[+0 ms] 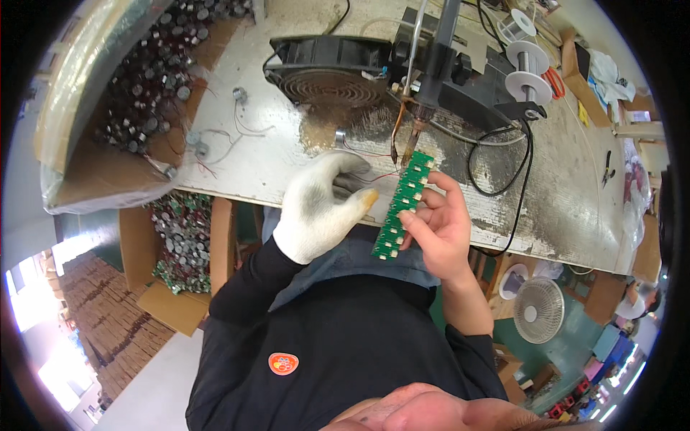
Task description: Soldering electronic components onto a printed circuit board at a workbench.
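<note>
We see the right hand (442, 226), bare, pinching a long green circuit strip (402, 207) between thumb and fingertips, the strip tilted so its upper end points toward one o'clock. That upper end sits right under the tip of a fixed soldering iron (415, 136), which hangs down from a dark stand (460, 79) at twelve o'clock of the strip; whether tip and board actually touch we cannot tell. The left hand (320, 208) wears a white knit glove (its fingertip stained yellowish) and is curled, thumb and forefinger closed on thin red wires (374, 176) that lead toward the strip's upper end. A small silvery motor (341, 135) lies on the bench just at eleven o'clock of the gloved hand, at the other end of those wires.

Further out, a black fan (323, 68) lies flat at eleven o'clock of the iron, and two white solder spools (528, 72) stand at two o'clock of it. More small motors with wire tails (198, 144) lie at nine o'clock on the worn white workbench (575, 179). A cardboard box (144, 79) heaped with dark cylindrical parts sits at ten o'clock, off the bench's left edge. A white floor fan (537, 310) stands below the bench at four o'clock of the right hand.
</note>
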### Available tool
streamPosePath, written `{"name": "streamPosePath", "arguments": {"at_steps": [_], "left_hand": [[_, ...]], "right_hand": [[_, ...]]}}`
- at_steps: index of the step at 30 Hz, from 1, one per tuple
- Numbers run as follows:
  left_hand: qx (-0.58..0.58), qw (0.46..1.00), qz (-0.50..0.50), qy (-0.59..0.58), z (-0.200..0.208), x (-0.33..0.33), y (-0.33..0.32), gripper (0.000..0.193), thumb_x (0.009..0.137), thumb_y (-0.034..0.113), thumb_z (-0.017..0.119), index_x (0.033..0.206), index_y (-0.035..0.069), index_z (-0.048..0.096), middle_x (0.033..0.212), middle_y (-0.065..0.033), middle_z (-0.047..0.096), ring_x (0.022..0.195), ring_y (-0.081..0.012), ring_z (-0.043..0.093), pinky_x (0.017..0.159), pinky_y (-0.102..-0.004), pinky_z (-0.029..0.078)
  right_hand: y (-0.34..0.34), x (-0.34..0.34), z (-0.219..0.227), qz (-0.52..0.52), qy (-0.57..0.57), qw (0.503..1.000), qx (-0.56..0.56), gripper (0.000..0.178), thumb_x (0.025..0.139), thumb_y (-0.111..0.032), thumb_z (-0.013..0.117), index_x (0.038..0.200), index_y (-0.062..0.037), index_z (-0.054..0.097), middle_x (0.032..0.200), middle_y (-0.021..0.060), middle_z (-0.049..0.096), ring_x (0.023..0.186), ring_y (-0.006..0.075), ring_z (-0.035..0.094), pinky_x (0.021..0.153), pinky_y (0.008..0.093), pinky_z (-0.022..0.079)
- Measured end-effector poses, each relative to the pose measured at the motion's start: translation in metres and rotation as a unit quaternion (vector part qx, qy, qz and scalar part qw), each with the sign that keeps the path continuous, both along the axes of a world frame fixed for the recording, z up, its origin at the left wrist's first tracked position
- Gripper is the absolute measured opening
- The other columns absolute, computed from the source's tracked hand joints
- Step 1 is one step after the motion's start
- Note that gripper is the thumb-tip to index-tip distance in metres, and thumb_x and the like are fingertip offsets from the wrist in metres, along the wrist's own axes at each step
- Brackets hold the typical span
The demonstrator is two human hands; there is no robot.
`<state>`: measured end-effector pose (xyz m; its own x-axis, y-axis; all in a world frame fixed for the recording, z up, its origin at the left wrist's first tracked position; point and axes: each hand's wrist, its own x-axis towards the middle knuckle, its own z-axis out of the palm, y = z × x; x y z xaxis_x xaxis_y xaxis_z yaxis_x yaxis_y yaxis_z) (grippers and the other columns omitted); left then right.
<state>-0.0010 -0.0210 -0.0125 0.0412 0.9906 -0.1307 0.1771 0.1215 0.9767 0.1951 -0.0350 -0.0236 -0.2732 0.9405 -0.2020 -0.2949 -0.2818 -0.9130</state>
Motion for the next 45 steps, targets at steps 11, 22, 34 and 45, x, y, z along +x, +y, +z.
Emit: {"name": "streamPosePath", "arguments": {"at_steps": [11, 22, 34, 45], "left_hand": [[-0.055, 0.997, -0.031, -0.043, -0.001, 0.004, 0.002, 0.03, 0.086, 0.014, 0.066, 0.107, -0.006, 0.061, 0.092, -0.0104, 0.066, 0.074, -0.01, 0.061, 0.067, -0.0242, 0.05], [-0.158, 0.976, 0.014, -0.151, 0.002, 0.01, 0.005, 0.025, 0.087, 0.016, 0.064, 0.098, -0.006, 0.062, 0.084, -0.0078, 0.066, 0.074, -0.0092, 0.06, 0.065, -0.0239, 0.05], [-0.148, 0.981, -0.002, -0.122, -0.001, 0.013, 0.009, 0.019, 0.085, 0.011, 0.061, 0.096, -0.004, 0.06, 0.081, -0.0068, 0.064, 0.067, -0.0104, 0.061, 0.06, -0.0229, 0.05], [-0.166, 0.969, 0.049, -0.176, 0.005, 0.019, 0.013, 0.02, 0.08, 0.012, 0.064, 0.085, -0.007, 0.063, 0.07, -0.0069, 0.063, 0.061, -0.0087, 0.058, 0.055, -0.0247, 0.048]], "right_hand": [[-0.001, -0.004, -0.004, 0.023, -0.009, 1.0, -0.001, 0.052, 0.086, 0.007, 0.058, 0.13, 0.0004, 0.032, 0.105, 0.013, 0.057, 0.07, 0.0112, 0.06, 0.05, 0.0208, 0.05], [-0.004, -0.004, -0.003, 0.024, -0.011, 1.0, -0.002, 0.053, 0.086, 0.008, 0.058, 0.13, 0.0002, 0.031, 0.106, 0.0129, 0.057, 0.073, 0.0121, 0.061, 0.051, 0.0214, 0.051], [-0.006, -0.004, -0.005, 0.012, -0.001, 1.0, 0.014, 0.055, 0.085, 0.009, 0.058, 0.131, 0.0004, 0.03, 0.108, 0.0148, 0.057, 0.073, 0.0135, 0.062, 0.052, 0.0222, 0.052], [-0.003, -0.004, -0.003, 0.013, 0.014, 1.0, 0.024, 0.054, 0.085, 0.009, 0.058, 0.131, 0.0003, 0.03, 0.11, 0.0153, 0.057, 0.075, 0.0137, 0.063, 0.052, 0.0218, 0.053]]}}
